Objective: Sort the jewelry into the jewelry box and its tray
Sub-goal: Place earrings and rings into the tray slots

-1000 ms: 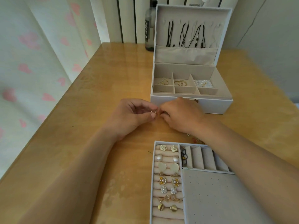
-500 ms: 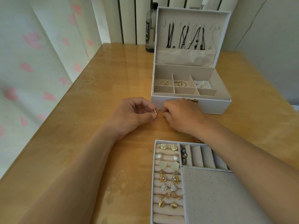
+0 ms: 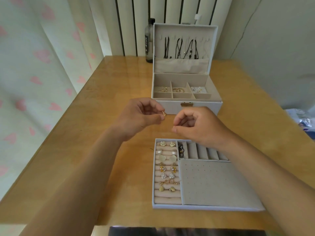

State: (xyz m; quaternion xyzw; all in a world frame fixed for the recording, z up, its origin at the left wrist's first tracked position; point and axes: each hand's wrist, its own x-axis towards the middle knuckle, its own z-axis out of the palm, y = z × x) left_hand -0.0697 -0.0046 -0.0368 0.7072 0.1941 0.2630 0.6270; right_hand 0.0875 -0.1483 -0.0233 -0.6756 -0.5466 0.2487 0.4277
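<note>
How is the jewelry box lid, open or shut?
Open: the lid stands upright, its hanging necklaces and the compartments below all in view.

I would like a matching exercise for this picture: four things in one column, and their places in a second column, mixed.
1. small gold earring
2. black cord necklaces
3. white rose earrings
4. dark bottle

A. top row of the tray
B. behind the jewelry box
C. pinched by the left hand
D. hanging in the box lid

Pairs: 1-C, 2-D, 3-A, 4-B
</note>
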